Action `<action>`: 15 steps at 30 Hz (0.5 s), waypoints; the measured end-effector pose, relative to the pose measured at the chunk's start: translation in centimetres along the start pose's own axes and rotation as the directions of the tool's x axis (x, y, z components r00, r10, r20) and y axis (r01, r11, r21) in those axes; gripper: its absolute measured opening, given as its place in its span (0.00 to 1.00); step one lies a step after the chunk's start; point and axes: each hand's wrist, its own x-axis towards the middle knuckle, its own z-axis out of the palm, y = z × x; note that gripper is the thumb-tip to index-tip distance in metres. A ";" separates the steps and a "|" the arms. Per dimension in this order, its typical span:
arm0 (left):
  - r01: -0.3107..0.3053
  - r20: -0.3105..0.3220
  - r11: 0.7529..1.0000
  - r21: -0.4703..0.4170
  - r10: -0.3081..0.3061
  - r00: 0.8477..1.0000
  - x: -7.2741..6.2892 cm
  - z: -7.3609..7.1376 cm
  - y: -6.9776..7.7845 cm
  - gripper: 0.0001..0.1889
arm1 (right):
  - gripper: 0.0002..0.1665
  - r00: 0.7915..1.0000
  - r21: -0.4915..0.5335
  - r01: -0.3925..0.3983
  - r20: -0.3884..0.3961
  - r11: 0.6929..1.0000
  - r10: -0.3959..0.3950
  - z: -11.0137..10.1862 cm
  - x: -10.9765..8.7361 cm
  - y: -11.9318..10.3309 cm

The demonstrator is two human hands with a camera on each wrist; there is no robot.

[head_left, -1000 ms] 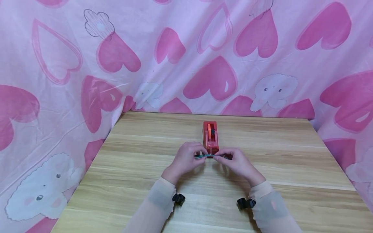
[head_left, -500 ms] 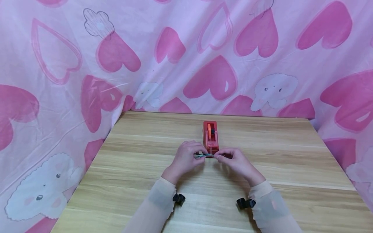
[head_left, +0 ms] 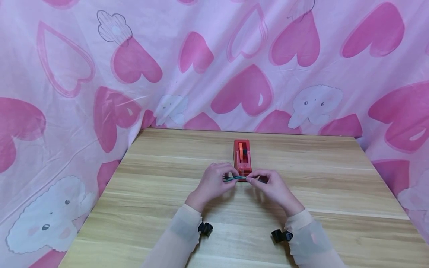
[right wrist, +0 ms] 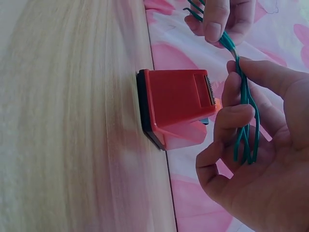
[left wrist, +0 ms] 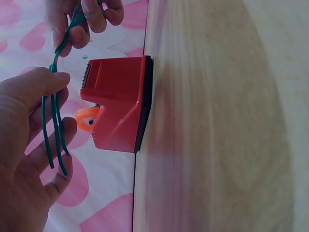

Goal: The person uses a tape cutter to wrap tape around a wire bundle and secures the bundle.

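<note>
A bundle of thin green wires point(left wrist: 57, 116) stretches between the two hands, in front of a red tape dispenser point(head_left: 242, 158). My left hand point(head_left: 214, 181) pinches one part of the bundle between thumb and index finger; several loose wire ends hang past its palm in the left wrist view. On the other side, my right hand point(head_left: 274, 188) pinches the bundle with thumb and fingertips, and more wire ends lie across its palm in the right wrist view. Between the hands the wires run close together, with a paler, shiny patch point(right wrist: 234, 52). The fingertips partly hide the bundle.
The tape dispenser has an orange roll core point(left wrist: 87, 119) and a toothed cutting edge point(right wrist: 211, 90) that faces the person. It stands on a wooden table point(head_left: 167, 156). Pink heart-patterned cloth point(head_left: 201, 89) hangs behind the table and along its sides.
Both hands keep their pinch on the wires in nearly the same place. The right wrist has shifted very slightly to the left. The tape dispenser has not moved.
</note>
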 end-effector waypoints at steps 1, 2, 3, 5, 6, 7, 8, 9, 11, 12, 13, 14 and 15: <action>0.006 0.003 1.000 -0.005 -0.006 1.000 0.0 0.0 0.0 0.05 | 0.11 1.000 -0.004 0.002 -0.004 1.000 -0.002 0.0 0.0 0.0; 0.010 0.007 1.000 -0.017 -0.010 1.000 0.0 0.0 0.0 0.05 | 0.10 1.000 -0.010 0.005 -0.008 1.000 -0.005 0.0 0.0 0.0; 0.018 0.014 0.999 -0.030 -0.017 1.000 0.0 0.0 0.0 0.05 | 0.10 1.000 -0.014 0.006 -0.012 1.000 -0.007 0.1 -0.1 -0.1; 0.037 0.031 0.997 -0.063 -0.035 0.999 -0.1 0.0 0.0 0.05 | 0.09 1.000 -0.030 0.011 -0.020 0.999 -0.011 0.0 -0.1 0.0; 0.053 0.044 0.995 -0.087 -0.049 0.998 -0.1 -0.1 0.0 0.05 | 0.09 1.000 -0.038 0.015 -0.022 0.999 -0.016 0.0 -0.1 0.0; 0.070 0.056 0.991 -0.113 -0.064 0.996 -0.1 -0.1 0.0 0.05 | 0.09 1.000 -0.044 0.019 -0.024 0.999 -0.020 0.0 -0.2 0.0; 0.087 0.068 0.987 -0.138 -0.079 0.995 -0.2 -0.1 0.1 0.05 | 0.09 0.999 -0.053 0.026 -0.025 0.998 -0.027 0.0 -0.2 0.0; 0.108 0.081 0.981 -0.160 -0.096 0.992 -0.2 -0.1 0.1 0.05 | 0.09 0.999 -0.058 0.031 -0.030 0.998 -0.032 0.0 -0.2 0.1; 0.139 0.099 0.970 -0.199 -0.121 0.988 -0.2 -0.1 0.1 0.05 | 0.08 0.998 -0.070 0.044 -0.037 0.997 -0.047 0.0 -0.2 0.2; 0.151 0.105 0.965 -0.215 -0.130 0.986 -0.2 -0.2 0.1 0.05 | 0.07 0.998 -0.077 0.051 -0.039 0.996 -0.054 0.0 -0.2 0.2; 0.159 0.110 0.961 -0.225 -0.137 0.985 -0.2 -0.2 0.1 0.05 | 0.07 0.997 -0.085 0.059 -0.040 0.995 -0.063 0.0 -0.2 0.3; 0.166 0.115 0.958 -0.234 -0.142 0.983 -0.1 -0.2 0.1 0.06 | 0.06 0.996 -0.093 0.070 -0.043 0.993 -0.074 0.0 -0.2 0.3; 0.173 0.120 0.956 -0.238 -0.148 0.982 -0.1 -0.2 0.1 0.06 | 0.06 0.996 -0.099 0.077 -0.046 0.992 -0.082 0.0 -0.2 0.4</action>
